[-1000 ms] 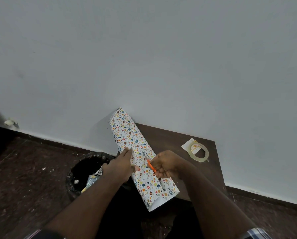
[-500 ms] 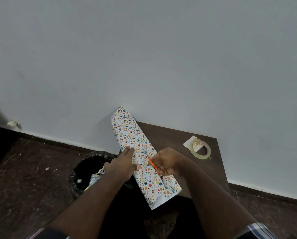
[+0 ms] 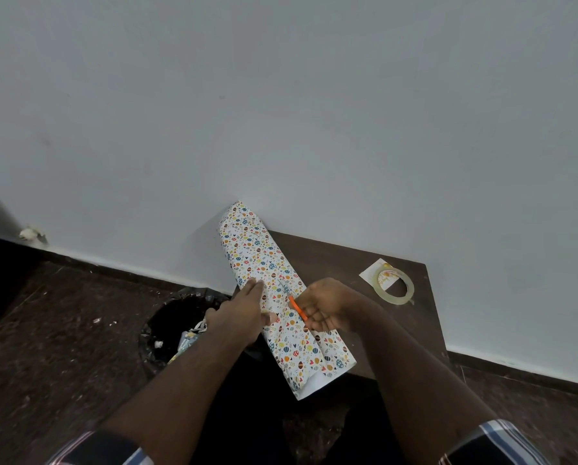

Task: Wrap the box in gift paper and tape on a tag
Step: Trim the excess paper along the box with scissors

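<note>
Head view: the gift paper [image 3: 280, 293] is folded into a long sleeve lying across the dark wooden table [image 3: 334, 260], running from about 11 o'clock, where its far end touches the wall [image 3: 280, 112], down to 5 o'clock, where its open end hangs past the table's near edge. The box itself is hidden; presumably it sits inside the sleeve, but that cannot be told.

The left hand [image 3: 244, 310] lies flat with straight fingers on the sleeve's 9 o'clock side, thumb out across the print, most likely pinning the overlap so the seam does not spring open. The right hand [image 3: 324, 310], at 3 o'clock of the seam, is curled round a thin orange tool [image 3: 296, 307] that slants across the paper; whether it is a cutter or a pen is too small to tell. Its tip sits near the seam line, which suggests trimming or marking there.

The tape roll [image 3: 395, 286] rests at 2 o'clock on the table, lying partly over a small white tag [image 3: 373, 273], both well apart from the hands, kept ready for sealing and tagging. A black-lined bin [image 3: 176, 327] stands on the floor at 8 o'clock, scraps inside
</note>
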Tool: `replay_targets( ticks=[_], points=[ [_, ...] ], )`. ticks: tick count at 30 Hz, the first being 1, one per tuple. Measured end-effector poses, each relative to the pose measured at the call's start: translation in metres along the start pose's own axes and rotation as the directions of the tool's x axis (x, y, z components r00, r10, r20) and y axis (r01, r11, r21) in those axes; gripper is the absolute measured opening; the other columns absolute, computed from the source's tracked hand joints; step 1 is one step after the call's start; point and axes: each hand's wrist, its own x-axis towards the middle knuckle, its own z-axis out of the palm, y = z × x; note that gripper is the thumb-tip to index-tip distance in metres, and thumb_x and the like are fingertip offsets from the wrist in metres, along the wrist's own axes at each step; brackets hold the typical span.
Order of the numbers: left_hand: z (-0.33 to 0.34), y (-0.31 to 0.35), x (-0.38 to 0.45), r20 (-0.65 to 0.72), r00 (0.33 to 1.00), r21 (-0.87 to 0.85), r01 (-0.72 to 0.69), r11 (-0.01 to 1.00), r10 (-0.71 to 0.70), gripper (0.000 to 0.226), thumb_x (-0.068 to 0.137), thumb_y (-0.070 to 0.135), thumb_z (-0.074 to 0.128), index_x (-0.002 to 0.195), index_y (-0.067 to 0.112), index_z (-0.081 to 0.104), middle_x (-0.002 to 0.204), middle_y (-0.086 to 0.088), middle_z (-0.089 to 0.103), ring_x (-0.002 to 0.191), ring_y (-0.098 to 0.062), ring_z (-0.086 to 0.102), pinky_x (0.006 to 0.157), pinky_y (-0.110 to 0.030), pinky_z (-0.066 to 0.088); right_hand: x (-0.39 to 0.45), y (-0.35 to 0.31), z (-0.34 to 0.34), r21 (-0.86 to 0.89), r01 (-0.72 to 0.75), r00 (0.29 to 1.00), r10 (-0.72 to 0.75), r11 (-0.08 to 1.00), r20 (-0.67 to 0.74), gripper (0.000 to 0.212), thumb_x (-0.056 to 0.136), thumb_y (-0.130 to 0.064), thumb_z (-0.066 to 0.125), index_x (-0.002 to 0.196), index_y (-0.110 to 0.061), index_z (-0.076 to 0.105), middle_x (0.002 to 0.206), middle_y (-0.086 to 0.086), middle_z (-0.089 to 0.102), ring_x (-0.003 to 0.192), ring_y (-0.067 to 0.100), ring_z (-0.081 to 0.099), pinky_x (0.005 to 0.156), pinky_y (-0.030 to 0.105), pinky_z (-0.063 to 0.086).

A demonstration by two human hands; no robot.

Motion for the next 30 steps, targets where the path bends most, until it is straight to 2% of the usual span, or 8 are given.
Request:
replay_targets(
  ticks=[1,3,5,14,18,22,25,30],
  points=[
    [0.0,0.0,0.001,0.0,1.0,-0.002,0.001,1.0,-0.001,0.081,0.099,0.058,0.052,0.162,0.037,0.004,0.17,0.018,-0.004,0.148,-0.034,0.034,0.113,-0.063,0.027,0.0,-0.001,0.0,-0.003,0.001,1.0,-0.001,1.0,-0.003,0.019,0.093,-0.018,0.07,0.093,0.001,0.072,0.085,0.015,0.058,0.058,0.016,0.057,0.055,0.024,0.053],
    [-0.001,0.0,0.001,0.001,1.0,-0.004,0.004,1.0,-0.004,0.082,0.099,0.058,0.052,0.161,0.037,0.004,0.17,0.018,-0.004,0.149,-0.034,0.033,0.113,-0.063,0.027,0.002,-0.001,-0.001,-0.007,0.004,1.0,-0.004,1.0,-0.022,0.026,0.093,-0.012,0.068,0.104,0.011,0.07,0.084,0.017,0.061,0.057,0.016,0.059,0.055,0.025,0.054],
    [0.0,0.001,0.001,0.004,1.0,-0.001,0.004,1.0,-0.004,0.081,0.099,0.057,0.052,0.161,0.037,0.004,0.17,0.017,-0.004,0.149,-0.034,0.033,0.113,-0.063,0.027,0.005,0.0,-0.001,-0.015,0.004,0.999,-0.004,1.0,-0.036,0.029,0.092,-0.008,0.067,0.112,0.013,0.067,0.086,0.02,0.062,0.058,0.017,0.06,0.056,0.027,0.055],
    [0.0,0.0,0.0,-0.004,1.0,-0.007,-0.001,1.0,0.001,0.081,0.099,0.057,0.052,0.162,0.037,0.004,0.17,0.017,-0.003,0.149,-0.033,0.034,0.114,-0.063,0.026,0.005,-0.002,-0.002,-0.019,-0.01,1.0,0.009,1.0,-0.025,0.029,0.092,-0.016,0.071,0.109,0.007,0.071,0.083,0.014,0.065,0.06,0.016,0.061,0.06,0.026,0.056],
    [0.0,0.0,0.0,0.001,1.0,-0.013,-0.002,1.0,0.002,0.081,0.099,0.059,0.052,0.161,0.036,0.006,0.17,0.017,-0.003,0.149,-0.033,0.033,0.114,-0.063,0.026,0.006,-0.004,0.0,-0.022,0.001,0.999,-0.002,1.0,-0.038,0.03,0.092,-0.015,0.071,0.11,0.009,0.071,0.083,0.015,0.062,0.057,0.016,0.06,0.06,0.027,0.055],
    [0.001,-0.001,0.001,-0.005,1.0,-0.012,-0.01,1.0,0.01,0.08,0.098,0.06,0.052,0.161,0.037,0.007,0.17,0.018,-0.003,0.149,-0.032,0.034,0.113,-0.063,0.027,0.007,-0.004,0.0,-0.024,0.0,0.999,-0.001,1.0,-0.055,0.028,0.093,-0.01,0.068,0.11,0.012,0.069,0.072,0.013,0.062,0.054,0.016,0.059,0.057,0.026,0.053],
    [0.002,-0.001,0.001,-0.013,1.0,-0.016,-0.01,1.0,0.009,0.08,0.098,0.059,0.052,0.161,0.038,0.008,0.17,0.019,-0.002,0.147,-0.032,0.036,0.113,-0.064,0.027,0.007,-0.002,0.0,-0.04,-0.001,0.998,-0.001,0.999,-0.067,0.027,0.092,-0.007,0.068,0.11,0.013,0.068,0.074,0.014,0.062,0.054,0.015,0.058,0.057,0.026,0.052],
    [0.001,-0.001,0.002,-0.014,1.0,-0.014,-0.005,1.0,0.005,0.08,0.098,0.059,0.052,0.161,0.038,0.008,0.17,0.019,-0.002,0.147,-0.032,0.036,0.113,-0.064,0.027,0.01,-0.003,0.001,-0.02,0.001,0.998,-0.002,1.0,-0.063,0.031,0.092,-0.013,0.07,0.112,0.012,0.067,0.07,0.01,0.06,0.054,0.015,0.059,0.058,0.026,0.054]
  ],
)
